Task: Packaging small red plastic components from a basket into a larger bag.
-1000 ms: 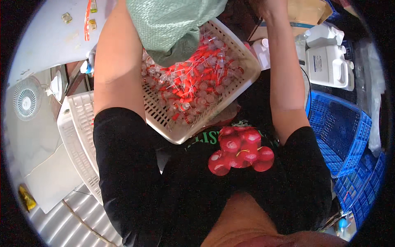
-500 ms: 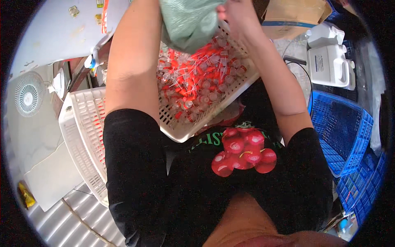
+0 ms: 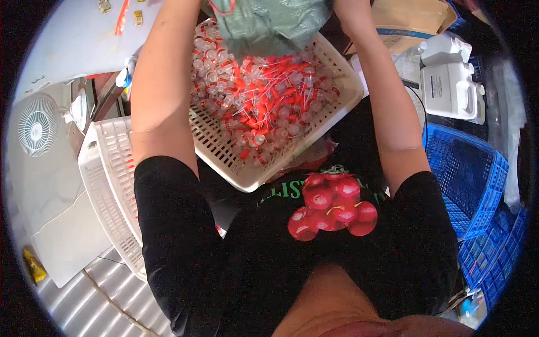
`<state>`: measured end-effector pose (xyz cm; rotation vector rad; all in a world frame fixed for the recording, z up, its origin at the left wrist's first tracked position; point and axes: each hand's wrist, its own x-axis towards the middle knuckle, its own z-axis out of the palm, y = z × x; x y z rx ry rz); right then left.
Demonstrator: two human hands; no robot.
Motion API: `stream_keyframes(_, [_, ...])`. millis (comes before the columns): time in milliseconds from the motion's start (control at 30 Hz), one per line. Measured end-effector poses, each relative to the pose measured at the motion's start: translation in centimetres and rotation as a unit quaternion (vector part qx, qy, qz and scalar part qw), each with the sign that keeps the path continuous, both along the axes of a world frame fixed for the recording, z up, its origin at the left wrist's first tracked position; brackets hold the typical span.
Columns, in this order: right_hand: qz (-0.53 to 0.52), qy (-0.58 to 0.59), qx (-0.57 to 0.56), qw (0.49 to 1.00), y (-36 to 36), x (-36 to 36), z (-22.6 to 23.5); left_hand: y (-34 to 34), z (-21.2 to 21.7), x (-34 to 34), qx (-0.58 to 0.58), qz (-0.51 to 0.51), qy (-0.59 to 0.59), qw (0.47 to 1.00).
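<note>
A crumpled green plastic bag point(image 3: 269, 28) hangs over the far part of a white slatted basket point(image 3: 247, 182), cut off by the top edge. Under it, the basket holds many small clear bulb-shaped plastic pieces point(image 3: 210, 70) with red bands. Red pieces with thin white sticks point(image 3: 266, 98) lie heaped on top in the middle. My left forearm reaches past the basket's left side, and that hand is beyond the top edge. Only the back part of my right hand point(image 3: 353, 14) shows, beside the bag's right side; its fingers are hidden.
Another white basket point(image 3: 109, 185) stands at my left, near a white fan point(image 3: 38, 128). A pale table point(image 3: 73, 45) is at the far left. On the right are white jugs point(image 3: 446, 87), blue crates point(image 3: 466, 168) and a cardboard box point(image 3: 410, 19).
The bag has shifted right and spread wider, showing more of the pieces at the basket's left. My left forearm has moved left, and my right hand has moved right and farther up.
</note>
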<state>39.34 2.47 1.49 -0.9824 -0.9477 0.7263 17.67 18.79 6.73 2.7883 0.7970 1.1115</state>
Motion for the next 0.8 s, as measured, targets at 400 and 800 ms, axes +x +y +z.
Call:
stream_keyframes(400, [-0.078, 0.026, 0.077, 0.994, 0.4, 1.5, 1.4, -11.3, -2.6, -2.7, -0.350, 0.134, 0.163, 0.913])
stream_keyframes(800, [-0.016, 0.053, 0.157, 0.986, -0.2, 1.4, 1.2, -20.1, -12.7, -4.5, -0.366, 0.106, 0.121, 0.916])
